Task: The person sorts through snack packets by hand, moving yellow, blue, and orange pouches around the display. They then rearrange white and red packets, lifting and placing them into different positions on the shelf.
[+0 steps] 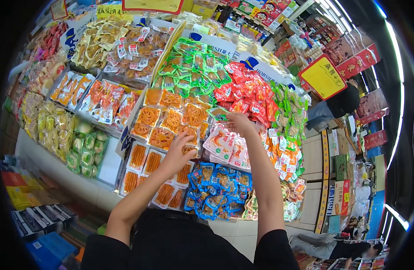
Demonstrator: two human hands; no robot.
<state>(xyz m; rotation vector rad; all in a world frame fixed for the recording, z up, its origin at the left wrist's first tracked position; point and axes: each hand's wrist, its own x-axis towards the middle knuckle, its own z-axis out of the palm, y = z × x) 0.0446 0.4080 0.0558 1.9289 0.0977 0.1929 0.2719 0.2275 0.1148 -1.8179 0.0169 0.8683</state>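
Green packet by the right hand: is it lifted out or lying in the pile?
Lifted out: the right hand pinches the green packet above the packet piles.

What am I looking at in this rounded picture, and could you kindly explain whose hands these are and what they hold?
There is no machine here. One camera sits on a person's head and looks forward and down, so the edges bend and go dark. The two bare arms reaching in from the bottom are that person's own.

In front of them is a sloping shop display heaped with snack packets, including green packets, red packets and blue packets. The left hand rests on the orange packets; I cannot tell whether it grasps one. The right hand pinches a small green-edged packet.

Another person in a dark top bends at the far right.
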